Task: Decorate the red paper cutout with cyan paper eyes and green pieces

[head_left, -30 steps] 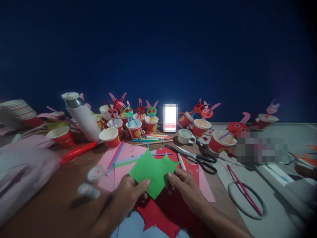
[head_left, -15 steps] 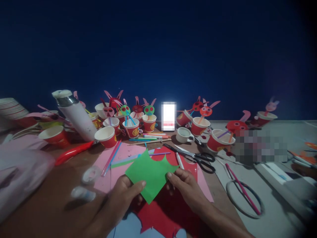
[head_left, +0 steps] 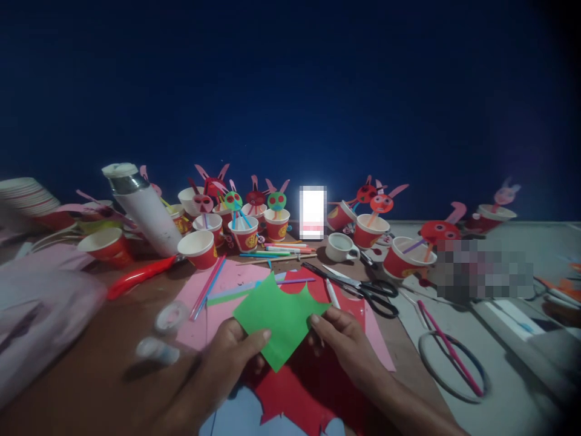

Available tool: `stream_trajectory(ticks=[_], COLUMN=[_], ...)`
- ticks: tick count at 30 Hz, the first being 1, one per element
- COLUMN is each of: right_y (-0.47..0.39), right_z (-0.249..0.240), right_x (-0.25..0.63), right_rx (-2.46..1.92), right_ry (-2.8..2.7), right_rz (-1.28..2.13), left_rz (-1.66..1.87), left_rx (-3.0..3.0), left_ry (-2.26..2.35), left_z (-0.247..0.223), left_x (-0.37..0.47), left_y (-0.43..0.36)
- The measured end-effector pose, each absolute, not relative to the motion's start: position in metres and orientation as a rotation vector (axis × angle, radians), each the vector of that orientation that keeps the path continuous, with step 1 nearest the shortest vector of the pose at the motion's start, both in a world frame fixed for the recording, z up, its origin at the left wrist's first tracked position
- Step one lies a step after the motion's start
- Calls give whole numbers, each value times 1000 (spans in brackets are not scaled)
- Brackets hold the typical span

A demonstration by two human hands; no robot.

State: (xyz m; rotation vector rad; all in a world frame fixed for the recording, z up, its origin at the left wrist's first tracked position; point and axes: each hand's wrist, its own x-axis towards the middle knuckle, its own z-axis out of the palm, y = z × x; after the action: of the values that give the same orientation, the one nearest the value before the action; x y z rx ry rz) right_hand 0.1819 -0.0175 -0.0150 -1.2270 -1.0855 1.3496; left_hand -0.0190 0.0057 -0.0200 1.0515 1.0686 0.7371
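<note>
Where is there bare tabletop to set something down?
Widest: the tabletop at lower left, between the plastic bag, small bottle and left hand. A smaller patch lies between the red handle and that bottle. Crowded: the back, with paper cups, and the middle, where red paper, pink paper and scissors surround the green sheet.

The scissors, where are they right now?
In the head view, the scissors lie right of the middle, partly over the red paper, just beyond the right hand and in front of the white mug.
</note>
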Motion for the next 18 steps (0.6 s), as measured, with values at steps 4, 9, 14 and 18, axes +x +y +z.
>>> stream_trajectory(ticks=[4,9,14,18], right_y=[-15,-12,-21,-27], right_z=[-14,-9,-6,-10], right_x=[186,198,197,189], right_rx=[-1278,-1363,-1294,-1111], right_ry=[-1104,-1139,-1728,-2034], right_rz=[1235,970,327,-106], left_rz=[789,981,822,790], left_rx=[1057,930,1028,972], left_ry=[1077,1085,909,775], left_z=[-15,0,1,-4], left_x=[-18,-14,-1,6], left_y=[9,10,-6,-17])
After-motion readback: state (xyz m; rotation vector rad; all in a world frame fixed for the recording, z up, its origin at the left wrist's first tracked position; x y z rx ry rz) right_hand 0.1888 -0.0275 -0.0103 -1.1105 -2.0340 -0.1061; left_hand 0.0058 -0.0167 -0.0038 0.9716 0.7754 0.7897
